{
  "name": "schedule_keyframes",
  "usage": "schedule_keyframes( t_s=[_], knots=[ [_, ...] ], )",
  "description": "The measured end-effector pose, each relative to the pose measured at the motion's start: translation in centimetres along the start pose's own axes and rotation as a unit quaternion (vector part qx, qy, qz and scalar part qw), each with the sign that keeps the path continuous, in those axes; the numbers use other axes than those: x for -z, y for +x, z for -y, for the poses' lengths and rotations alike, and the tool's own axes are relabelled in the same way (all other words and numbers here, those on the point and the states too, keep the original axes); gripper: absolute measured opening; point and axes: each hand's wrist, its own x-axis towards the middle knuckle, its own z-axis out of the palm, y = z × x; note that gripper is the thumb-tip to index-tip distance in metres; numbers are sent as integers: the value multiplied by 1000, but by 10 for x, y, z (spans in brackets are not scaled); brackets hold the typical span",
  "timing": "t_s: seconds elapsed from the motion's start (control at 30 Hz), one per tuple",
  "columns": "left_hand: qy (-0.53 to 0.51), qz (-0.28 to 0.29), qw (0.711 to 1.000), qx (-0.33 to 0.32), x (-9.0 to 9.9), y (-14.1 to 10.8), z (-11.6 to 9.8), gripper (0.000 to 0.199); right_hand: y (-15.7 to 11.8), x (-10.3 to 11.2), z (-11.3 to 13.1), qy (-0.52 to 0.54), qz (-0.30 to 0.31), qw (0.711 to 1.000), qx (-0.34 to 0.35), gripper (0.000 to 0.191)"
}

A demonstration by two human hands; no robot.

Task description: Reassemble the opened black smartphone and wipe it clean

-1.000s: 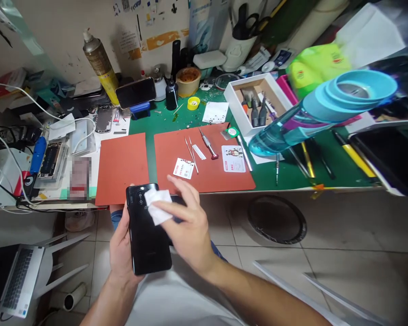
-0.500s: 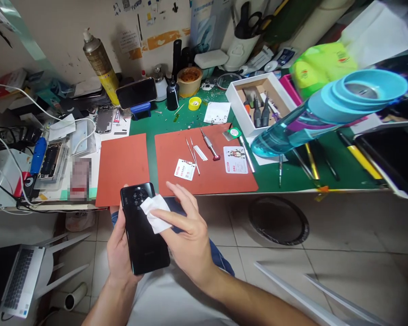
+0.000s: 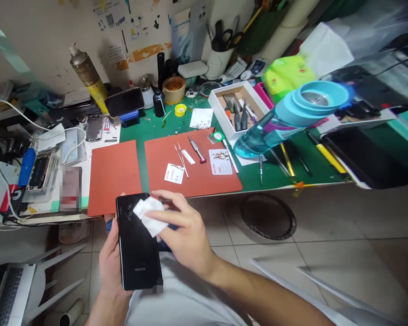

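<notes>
A black phone [image 3: 139, 253] is held back side up over my lap, just in front of the bench edge. My left hand [image 3: 111, 253] grips it along its left side and from beneath. In my right hand [image 3: 185, 231] is a folded white tissue [image 3: 152, 216], pinched by the fingertips against the phone's upper back, beside the camera ring. The tissue covers part of the camera area. Beyond the phone, an orange-brown mat [image 3: 114, 176] and a larger one [image 3: 187, 181] lie on the bench; a screwdriver [image 3: 197, 149], tweezers [image 3: 181, 160] and small cards rest on the larger mat.
A tall blue bottle [image 3: 275, 122] leans at the right, beside a white box of tools [image 3: 221, 122]. A spray can [image 3: 88, 77] and a propped phone [image 3: 124, 102] stand at the back left. Below the bench is a round black-rimmed bin [image 3: 268, 217]; a laptop [image 3: 13, 290] sits lower left.
The view has shifted, so the bench items appear further left. The phone is more upright in view, and the tissue has moved slightly over its camera area. Both hands keep their hold.
</notes>
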Motion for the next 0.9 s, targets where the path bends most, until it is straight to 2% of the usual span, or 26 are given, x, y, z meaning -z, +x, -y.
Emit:
schedule_keyframes(
  t_s=[0.07,0.13,0.2,0.27,0.33,0.37,0.43,0.5,0.6,0.67,0.7,0.77,0.8,0.83,0.9],
  knots=[
    [-2,47,999,19,5,-1,3,58,22,-1,-3,21,8,999,-42,24],
    [0,119,992,43,8,-2,4,62,40,2,-8,6,7,997,-81,18],
    [9,175,983,60,8,-3,4,67,54,12,-15,-34,-14,995,-93,22],
    [19,192,980,55,7,-5,2,69,64,30,-24,-77,-55,992,-78,28],
    [28,178,982,50,6,-7,1,67,70,54,-34,-133,-98,985,-53,32],
    [32,160,985,48,6,-8,0,65,71,66,-39,-171,-93,980,-38,34],
    [42,120,991,38,8,-10,1,58,69,89,-45,-318,-46,947,25,44],
    [56,89,994,20,11,-11,2,55,62,106,-46,-423,-42,902,73,45],
    [91,58,994,-2,13,-13,4,61,43,119,-35,-486,-138,857,101,39],
    [106,36,994,-4,10,-14,4,66,26,115,-23,-491,-205,842,85,32],
    [110,25,994,1,7,-14,4,68,16,110,-17,-474,-218,850,72,27],
    [113,-1,994,-2,1,-11,7,73,-8,91,-9,-378,-152,912,51,21],
    [116,-20,993,-12,-1,-8,10,76,-21,78,-7,-305,-78,948,47,21],
    [121,-42,991,-38,-4,-4,14,80,-35,65,-7,-244,-23,968,44,20],
    [140,-91,982,-91,-8,5,22,81,-60,38,-11,-170,45,984,34,37]
  ],
)
